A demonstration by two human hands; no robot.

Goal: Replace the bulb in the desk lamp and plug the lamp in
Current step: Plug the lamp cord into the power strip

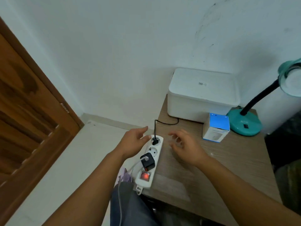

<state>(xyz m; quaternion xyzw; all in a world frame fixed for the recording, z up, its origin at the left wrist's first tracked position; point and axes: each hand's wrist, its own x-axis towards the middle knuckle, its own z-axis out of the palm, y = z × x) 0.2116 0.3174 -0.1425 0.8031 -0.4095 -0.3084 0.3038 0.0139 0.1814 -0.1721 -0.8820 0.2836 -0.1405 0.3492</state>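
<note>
Both hands, left hand (132, 142) and right hand (185, 146), hover open-fingered beside power strip (149, 160) holding lamp's black plug (155, 141).

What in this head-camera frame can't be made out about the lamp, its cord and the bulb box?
- Desk lamp, head view: the right frame edge crops the shade.
- Black cord: it vanishes behind the white box.
- Bulb box: closed, and its print is too small.

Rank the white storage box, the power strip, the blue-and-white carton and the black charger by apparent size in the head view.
1. white storage box
2. power strip, nearer the camera, so perhaps flattered
3. blue-and-white carton
4. black charger
</note>
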